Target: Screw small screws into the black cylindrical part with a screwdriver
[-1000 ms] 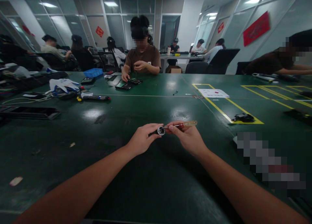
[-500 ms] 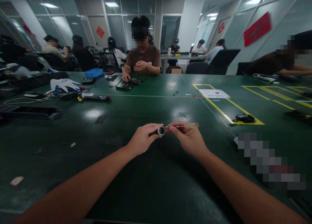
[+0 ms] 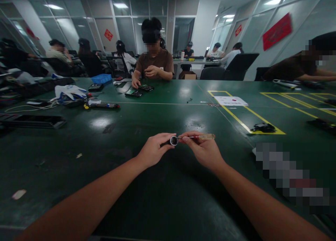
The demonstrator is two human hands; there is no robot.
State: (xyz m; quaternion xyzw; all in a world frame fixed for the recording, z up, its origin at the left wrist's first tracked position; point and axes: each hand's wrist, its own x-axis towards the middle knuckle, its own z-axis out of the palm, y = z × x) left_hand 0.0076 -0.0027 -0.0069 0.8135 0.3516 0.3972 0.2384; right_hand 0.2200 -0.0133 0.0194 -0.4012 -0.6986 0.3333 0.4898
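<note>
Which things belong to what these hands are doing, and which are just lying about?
In use:
round part, held by the left hand
clear-handled tool, held by the right hand

Apparently just lying about:
gloves
blue basket
paper sheet
black object by yellow tape

No writing can be read; the white sheet's (image 3: 231, 101) is blurred.

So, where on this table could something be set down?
Bare patches: between the left forearm and right forearm, nearer than the round part; and between the screwdriver and yellow tape. Crowded: far left, around the gloves and blue basket.
</note>
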